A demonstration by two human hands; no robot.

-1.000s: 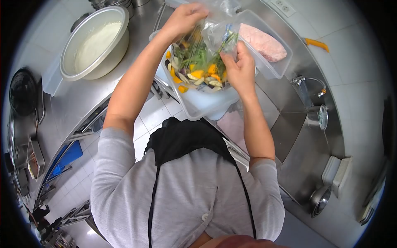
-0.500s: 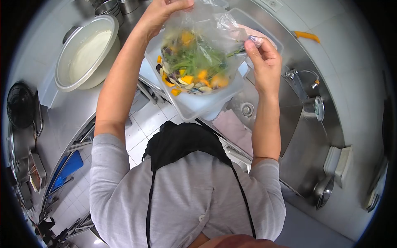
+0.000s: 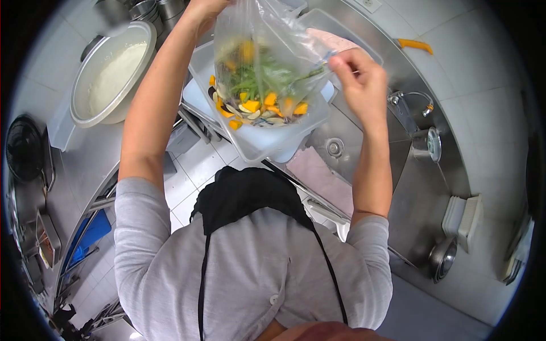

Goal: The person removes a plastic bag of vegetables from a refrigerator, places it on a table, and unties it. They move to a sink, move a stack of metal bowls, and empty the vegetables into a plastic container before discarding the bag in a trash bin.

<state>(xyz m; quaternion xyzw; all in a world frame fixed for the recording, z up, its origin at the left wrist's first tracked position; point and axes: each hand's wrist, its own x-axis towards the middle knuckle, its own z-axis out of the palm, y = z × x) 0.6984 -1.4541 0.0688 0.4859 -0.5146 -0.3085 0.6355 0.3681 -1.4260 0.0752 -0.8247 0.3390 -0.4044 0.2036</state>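
A clear plastic bag hangs upright over a translucent plastic tub. Orange chunks, leafy greens and pale and dark slices lie in the tub, seen partly through the bag; whether some are inside the bag I cannot tell. My left hand, at the top edge of the view, holds the bag's upper part, its fingertips cut off by the frame. At the bag's right side, my right hand pinches the plastic between thumb and fingers.
A large white bowl of pale batter stands at the left. Right of the tub are the sink, a faucet, a pink cloth and a metal cup. Metal bowls and white trays stand at the lower right.
My left hand has moved up and left, partly out of view, stretching the bag upward. My right hand still pinches the bag's side. The whole view has shifted slightly.
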